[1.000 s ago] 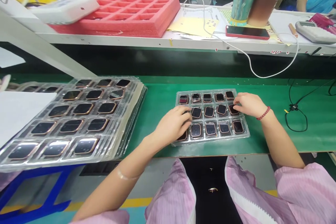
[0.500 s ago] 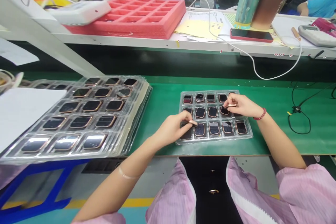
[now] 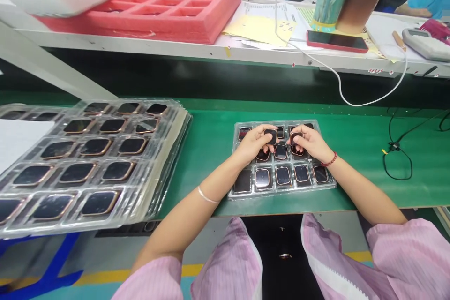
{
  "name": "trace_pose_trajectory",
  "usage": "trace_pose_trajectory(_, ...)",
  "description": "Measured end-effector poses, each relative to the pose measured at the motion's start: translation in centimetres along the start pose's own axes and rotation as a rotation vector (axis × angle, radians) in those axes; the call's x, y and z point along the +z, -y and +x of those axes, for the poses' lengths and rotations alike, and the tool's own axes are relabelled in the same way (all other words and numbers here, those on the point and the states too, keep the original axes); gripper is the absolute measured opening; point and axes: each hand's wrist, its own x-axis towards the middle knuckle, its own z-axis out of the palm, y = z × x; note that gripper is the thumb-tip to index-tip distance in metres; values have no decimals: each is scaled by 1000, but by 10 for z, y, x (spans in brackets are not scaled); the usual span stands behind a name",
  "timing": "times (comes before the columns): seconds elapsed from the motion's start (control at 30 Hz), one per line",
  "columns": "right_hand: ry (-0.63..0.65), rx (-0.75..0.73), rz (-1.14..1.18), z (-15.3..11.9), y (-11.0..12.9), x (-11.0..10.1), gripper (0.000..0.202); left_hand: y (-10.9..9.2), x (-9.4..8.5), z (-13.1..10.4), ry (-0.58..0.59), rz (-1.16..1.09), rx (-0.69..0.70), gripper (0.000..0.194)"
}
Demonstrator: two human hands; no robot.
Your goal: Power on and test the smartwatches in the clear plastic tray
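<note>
Right of centre, a clear tray (image 3: 281,191) lies with its long axis running left to right. Over its upper half, the left hand (image 3: 253,143) clamps one dark-faced piece (image 3: 273,134) between thumb and fingers; the right hand (image 3: 312,142) clamps a second piece (image 3: 294,141) likewise. Both faces turn toward the camera, long axes unclear. Upper centre, print on the papers (image 3: 256,29) is too small to read.

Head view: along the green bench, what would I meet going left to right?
Stack of clear trays → left hand, holding a dark rounded-square piece → right hand, holding a second dark piece → black cable.
</note>
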Motion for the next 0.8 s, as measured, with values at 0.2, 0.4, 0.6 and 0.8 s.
trace_pose_trajectory(0.2,2,-18,-47,-2,0,1,46,1,2,-9,23,106,11,40)
trace_pose_trajectory(0.4,-9,-11,-44,-3,1,-1,43,2,3,-10,9,92,28,38)
trace_pose_trajectory(0.6,22,8,52,-4,5,-3,46,0,-3,-7,38,-113,-28,54)
trace_pose_trajectory(0.8,73,65,214,-5,8,-10,59,-2,-10,-5,73,-318,-105,59)
